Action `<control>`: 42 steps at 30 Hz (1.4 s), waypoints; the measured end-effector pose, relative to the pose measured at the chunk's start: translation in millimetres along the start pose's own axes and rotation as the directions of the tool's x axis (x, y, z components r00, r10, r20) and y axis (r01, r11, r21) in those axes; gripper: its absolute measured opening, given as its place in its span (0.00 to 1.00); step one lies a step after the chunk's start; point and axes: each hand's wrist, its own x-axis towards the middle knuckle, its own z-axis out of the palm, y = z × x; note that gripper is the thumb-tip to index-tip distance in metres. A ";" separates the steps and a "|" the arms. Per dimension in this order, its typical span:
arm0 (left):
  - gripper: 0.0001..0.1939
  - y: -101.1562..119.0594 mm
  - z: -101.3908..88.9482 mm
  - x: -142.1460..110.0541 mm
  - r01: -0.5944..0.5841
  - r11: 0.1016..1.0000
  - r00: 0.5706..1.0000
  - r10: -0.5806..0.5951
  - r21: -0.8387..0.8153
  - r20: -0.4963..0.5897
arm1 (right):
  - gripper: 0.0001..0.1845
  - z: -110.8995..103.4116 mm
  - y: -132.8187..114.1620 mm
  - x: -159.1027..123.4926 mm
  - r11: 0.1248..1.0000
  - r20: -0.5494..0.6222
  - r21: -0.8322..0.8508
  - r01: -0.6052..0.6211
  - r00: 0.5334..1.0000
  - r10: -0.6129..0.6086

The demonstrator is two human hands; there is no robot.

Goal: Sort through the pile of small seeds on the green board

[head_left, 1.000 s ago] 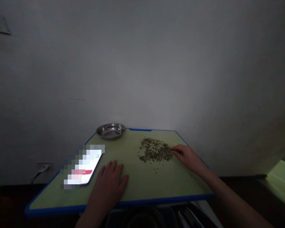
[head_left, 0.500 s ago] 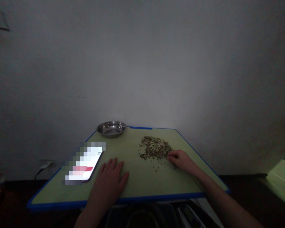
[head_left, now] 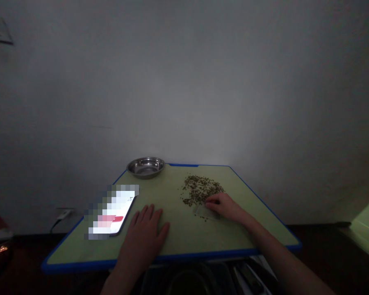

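My right hand (head_left: 227, 207) is at the near right edge of a spread of small brown bean-like grains (head_left: 200, 186), thumb and fingers pinched together. From the pinch a thin, see-through plastic piece (head_left: 203, 212) reaches down over the tabletop, with a few stray grains around it. Whether it is a small bag or a flat sheet I cannot tell. Palm down near the front edge, my left hand (head_left: 144, 234) lies with its fingers spread and nothing in it.
The pale green table (head_left: 184, 239) has a blue rim. At its back left corner stands a shiny metal bowl (head_left: 146, 168). A lit, partly blurred tablet or phone (head_left: 119, 211) lies left of my left hand. Behind the table rises a grey wall (head_left: 184, 94).
My right hand has moved left along the near edge of the grains, and the clear plastic piece has shifted left with it. The left hand stays flat on the table.
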 end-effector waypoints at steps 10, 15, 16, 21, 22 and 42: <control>0.26 -0.7 3.8 0.0 -0.003 1.000 0.999 0.002 -0.017 -0.035 | 0.12 10.2 -30.4 -24.3 0.997 0.070 0.033 0.073 0.995 -0.075; 0.26 -1.8 5.2 0.0 -0.008 1.000 0.999 0.007 -0.009 -0.049 | 0.12 16.1 -39.9 -33.8 0.991 0.129 0.095 0.090 0.986 -0.101; 0.26 -1.9 5.0 -0.2 -0.008 1.000 0.999 0.007 -0.009 -0.046 | 0.12 16.9 -41.2 -35.1 0.992 0.138 0.097 0.084 0.986 -0.097; 0.25 -1.2 3.7 -1.2 -0.004 1.000 0.999 0.004 -0.010 -0.042 | 0.13 18.1 -46.0 -40.6 0.989 0.142 0.133 0.067 0.986 -0.086; 0.25 -1.2 3.8 -1.1 -0.007 1.000 0.999 0.006 -0.012 -0.043 | 0.13 17.9 -46.7 -41.5 0.988 0.140 0.142 0.066 0.986 -0.086; 0.25 -2.0 4.3 -2.0 -0.022 1.000 0.999 0.021 -0.011 -0.050 | 0.13 26.6 -40.0 -58.2 0.927 -0.130 0.375 -0.020 0.989 0.074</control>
